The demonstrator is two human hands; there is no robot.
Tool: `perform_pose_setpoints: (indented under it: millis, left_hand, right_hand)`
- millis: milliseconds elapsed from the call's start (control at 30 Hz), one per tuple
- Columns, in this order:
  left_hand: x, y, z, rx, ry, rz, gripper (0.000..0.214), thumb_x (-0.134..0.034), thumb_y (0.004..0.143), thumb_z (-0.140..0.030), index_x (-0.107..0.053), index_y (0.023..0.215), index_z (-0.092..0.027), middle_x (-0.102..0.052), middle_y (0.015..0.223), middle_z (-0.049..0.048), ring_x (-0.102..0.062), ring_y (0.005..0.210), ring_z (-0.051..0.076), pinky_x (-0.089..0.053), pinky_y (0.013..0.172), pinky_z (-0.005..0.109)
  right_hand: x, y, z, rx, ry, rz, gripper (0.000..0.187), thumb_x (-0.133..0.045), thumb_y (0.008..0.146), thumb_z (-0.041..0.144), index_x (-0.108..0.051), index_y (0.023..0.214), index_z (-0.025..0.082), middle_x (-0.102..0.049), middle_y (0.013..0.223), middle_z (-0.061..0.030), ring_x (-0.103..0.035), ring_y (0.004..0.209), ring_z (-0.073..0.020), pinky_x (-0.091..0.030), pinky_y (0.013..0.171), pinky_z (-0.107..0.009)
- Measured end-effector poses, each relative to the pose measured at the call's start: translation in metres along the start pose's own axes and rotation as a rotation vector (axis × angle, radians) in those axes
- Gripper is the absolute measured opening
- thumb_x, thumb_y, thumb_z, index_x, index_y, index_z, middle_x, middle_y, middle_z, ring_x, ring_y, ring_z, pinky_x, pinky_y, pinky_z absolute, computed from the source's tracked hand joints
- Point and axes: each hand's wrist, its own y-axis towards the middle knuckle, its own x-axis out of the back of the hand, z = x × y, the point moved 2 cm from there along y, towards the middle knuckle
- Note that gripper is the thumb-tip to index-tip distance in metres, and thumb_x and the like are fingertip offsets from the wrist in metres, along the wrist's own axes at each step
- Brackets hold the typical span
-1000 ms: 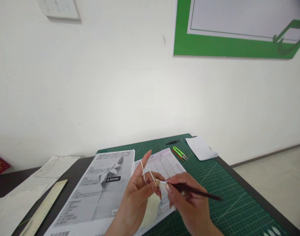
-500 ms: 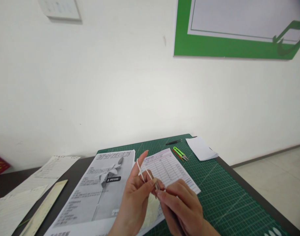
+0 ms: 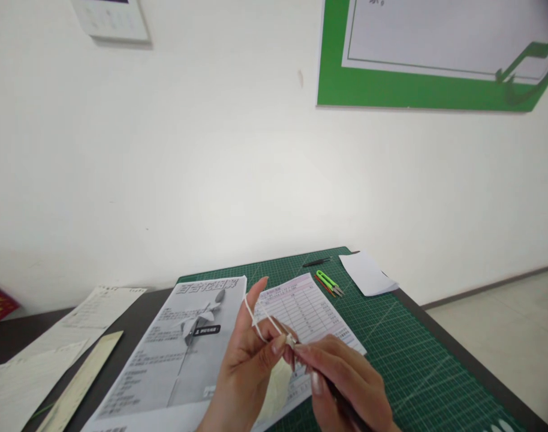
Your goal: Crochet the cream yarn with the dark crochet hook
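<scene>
My left hand (image 3: 247,366) has its index finger raised, with white yarn (image 3: 273,320) looped over it and running down toward the thumb. Between the left thumb and the other fingers is pinched a small white crochet piece (image 3: 291,341). My right hand (image 3: 350,378) is closed round a dark-handled crochet hook (image 3: 341,398), whose tip meets the stitches at the left fingertips. The fingers partly hide the hook's tip and the piece. Under the hands lie a printed table sheet (image 3: 312,306) and a pale yellow patch (image 3: 276,384) that I cannot make out.
A green cutting mat (image 3: 418,354) covers much of the dark desk. On it lie green thread snips (image 3: 328,282), a black pen-like tool (image 3: 316,262) and white paper (image 3: 366,273). To the left are a flower-picture sheet (image 3: 166,360), a ruler (image 3: 83,381) and handwritten pages (image 3: 35,375).
My right hand has shifted slightly right and down with the hook, its fingers more spread along it. The white piece shows more clearly at the left fingertips, and the yarn loop hangs lower.
</scene>
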Motion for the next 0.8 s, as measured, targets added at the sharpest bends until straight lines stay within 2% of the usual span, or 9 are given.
perform_pose_setpoints:
  millis: [200, 333, 400, 433, 500, 533, 667, 800]
  left_hand:
    - [-0.002, -0.004, 0.000, 0.036, -0.076, 0.020, 0.068, -0.064, 0.076, -0.014, -0.036, 0.132, -0.042, -0.057, 0.062, -0.0049, -0.052, 0.063, 0.011, -0.039, 0.066, 0.023]
    - [-0.007, -0.007, -0.005, 0.024, -0.040, -0.003, 0.062, -0.065, 0.076, -0.018, -0.041, 0.127, -0.045, -0.058, 0.064, -0.0048, -0.052, 0.063, 0.011, -0.040, 0.066, 0.023]
    - [-0.010, -0.009, -0.008, -0.008, -0.003, -0.004, 0.059, -0.065, 0.077, -0.019, -0.042, 0.125, -0.046, -0.060, 0.065, -0.0044, -0.052, 0.062, 0.011, -0.040, 0.065, 0.023]
    - [-0.010, -0.009, -0.009, -0.023, 0.016, -0.005, 0.059, -0.065, 0.077, -0.020, -0.042, 0.125, -0.046, -0.062, 0.066, -0.0040, -0.053, 0.062, 0.011, -0.041, 0.064, 0.023]
    - [-0.012, -0.010, -0.010, -0.046, 0.041, -0.010, 0.062, -0.064, 0.077, -0.020, -0.038, 0.127, -0.046, -0.063, 0.067, -0.0032, -0.054, 0.061, 0.013, -0.042, 0.061, 0.025]
    - [-0.012, -0.010, -0.010, -0.050, 0.041, -0.016, 0.064, -0.064, 0.077, -0.020, -0.035, 0.129, -0.046, -0.063, 0.067, -0.0030, -0.054, 0.060, 0.013, -0.042, 0.061, 0.026]
    - [-0.011, -0.009, -0.010, -0.009, -0.008, -0.033, 0.077, -0.065, 0.077, -0.019, -0.023, 0.136, -0.045, -0.060, 0.065, -0.0032, -0.054, 0.059, 0.014, -0.043, 0.061, 0.028]
    - [-0.008, -0.007, -0.011, 0.026, -0.035, -0.014, 0.076, -0.065, 0.077, -0.020, -0.024, 0.136, -0.045, -0.057, 0.063, -0.0037, -0.054, 0.059, 0.014, -0.041, 0.061, 0.027]
  right_hand:
    - [-0.001, 0.003, 0.009, 0.063, -0.130, -0.016, 0.054, -0.053, 0.076, 0.004, -0.048, 0.126, 0.025, -0.073, 0.071, -0.0067, -0.065, 0.054, -0.0191, -0.053, 0.047, -0.030]
    - [-0.005, 0.001, 0.011, 0.033, -0.104, -0.164, 0.039, -0.050, 0.085, 0.015, -0.053, 0.122, 0.027, -0.072, 0.069, -0.0075, -0.063, 0.052, -0.0194, -0.052, 0.046, -0.031]
    - [-0.005, -0.001, 0.008, -0.024, -0.002, -0.242, 0.031, -0.047, 0.088, 0.021, -0.057, 0.116, 0.028, -0.069, 0.067, -0.0076, -0.061, 0.050, -0.0188, -0.050, 0.043, -0.030]
    - [-0.005, 0.000, 0.007, -0.051, 0.074, -0.235, 0.029, -0.046, 0.089, 0.022, -0.058, 0.115, 0.028, -0.068, 0.066, -0.0074, -0.059, 0.050, -0.0181, -0.049, 0.042, -0.029]
    - [-0.006, 0.002, 0.005, -0.139, 0.237, -0.100, 0.031, -0.049, 0.087, 0.020, -0.057, 0.116, 0.028, -0.070, 0.075, -0.0086, -0.063, 0.058, -0.0193, -0.053, 0.050, -0.031]
    - [-0.006, 0.003, 0.004, -0.194, 0.294, -0.076, 0.030, -0.050, 0.087, 0.020, -0.060, 0.114, 0.028, -0.071, 0.076, -0.0083, -0.064, 0.060, -0.0196, -0.054, 0.053, -0.032]
    - [-0.006, 0.003, 0.004, -0.271, 0.405, -0.235, 0.020, -0.055, 0.085, 0.027, -0.068, 0.100, 0.028, -0.069, 0.070, -0.0051, -0.061, 0.057, -0.0163, -0.050, 0.050, -0.026]
    - [-0.008, -0.001, 0.001, -0.429, 0.485, -0.319, 0.012, -0.064, 0.078, 0.025, -0.071, 0.087, 0.025, -0.067, 0.066, -0.0046, -0.061, 0.056, -0.0167, -0.048, 0.048, -0.026]
